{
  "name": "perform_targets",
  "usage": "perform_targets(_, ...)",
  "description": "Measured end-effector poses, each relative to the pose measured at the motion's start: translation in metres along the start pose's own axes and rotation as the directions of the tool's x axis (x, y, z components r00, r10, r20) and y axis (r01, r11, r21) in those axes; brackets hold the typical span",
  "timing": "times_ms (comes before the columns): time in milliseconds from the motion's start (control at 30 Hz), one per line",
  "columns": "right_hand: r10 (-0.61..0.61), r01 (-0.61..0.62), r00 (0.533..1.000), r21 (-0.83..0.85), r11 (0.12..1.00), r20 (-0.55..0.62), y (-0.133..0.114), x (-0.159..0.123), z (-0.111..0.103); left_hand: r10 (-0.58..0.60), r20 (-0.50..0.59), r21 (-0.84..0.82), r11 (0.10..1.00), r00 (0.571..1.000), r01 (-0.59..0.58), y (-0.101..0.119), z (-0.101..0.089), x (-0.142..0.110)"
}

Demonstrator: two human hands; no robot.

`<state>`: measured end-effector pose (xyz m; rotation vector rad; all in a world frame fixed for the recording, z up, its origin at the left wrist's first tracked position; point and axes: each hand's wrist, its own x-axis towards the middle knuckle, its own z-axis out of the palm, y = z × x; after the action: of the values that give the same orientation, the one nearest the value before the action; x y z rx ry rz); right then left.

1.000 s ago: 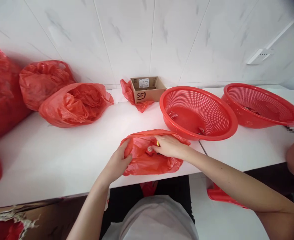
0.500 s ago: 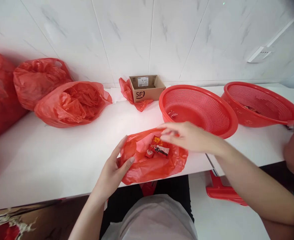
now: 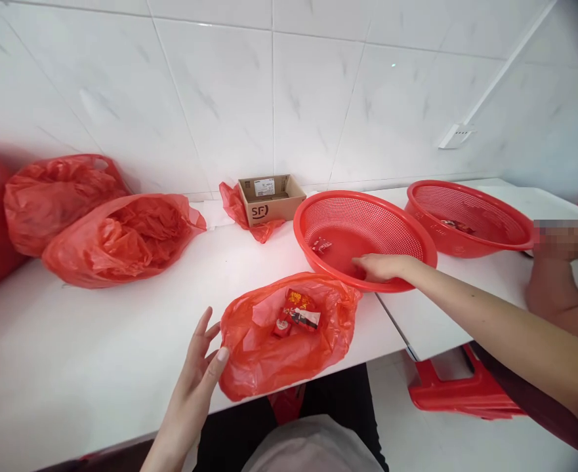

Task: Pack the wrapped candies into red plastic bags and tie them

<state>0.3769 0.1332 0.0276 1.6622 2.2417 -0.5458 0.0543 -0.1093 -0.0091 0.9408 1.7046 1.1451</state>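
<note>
A red plastic bag lies open at the table's front edge. Inside it are a red packet with yellow lettering and a smaller red piece with a pale round mark. My left hand is at the bag's left edge, fingers spread and thumb near the film. My right hand reaches over the near rim of a red perforated basket, fingers stretched downward inside it. Nothing shows in that hand, though its fingertips are partly hidden.
A small cardboard box with red film around it stands by the wall. Filled red bags sit at the left. Another red basket holds some packets at the right, near a co-worker's arm. A red stool stands below.
My right hand has moved from above the bag into the basket. My left hand has drawn slightly left and away from the bag's opening. The view has tilted up and turned right.
</note>
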Motion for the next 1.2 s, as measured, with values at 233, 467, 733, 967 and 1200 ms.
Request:
perform_targets(233, -0.082, 0.085, 0.972, -0.007, 0.996, 0.219, -0.02, 0.01, 0.0, 0.02, -0.003, -0.011, 1.0, 1.0, -0.02, -0.007, -0.006, 0.004)
perform_targets(467, 0.101, -0.097, 0.897, -0.032, 0.995, 0.43, -0.009, 0.019, 0.005, 0.009, -0.011, -0.077, 0.997, 1.0, -0.01, -0.013, -0.01, -0.001)
perform_targets(733, 0.022, -0.069, 0.954, 0.146, 0.987, 0.299, -0.004, 0.016, -0.012, -0.026, -0.042, -0.122, 0.992, 0.999, 0.021, -0.012, -0.005, -0.003)
perform_targets(967, -0.29, 0.314, 0.943, 0.73, 0.607, -0.165, -0.032, -0.029, -0.054, -0.034, -0.017, -0.15, 0.988, 0.999, 0.031, -0.011, -0.005, -0.004)
perform_targets(1200, -0.505, 0.431, 0.84, 0.807, 0.404, -0.197, -0.121, -0.051, -0.007, -0.057, 0.128, -0.35, 0.932, 0.99, 0.099, -0.005, 0.007, 0.0)
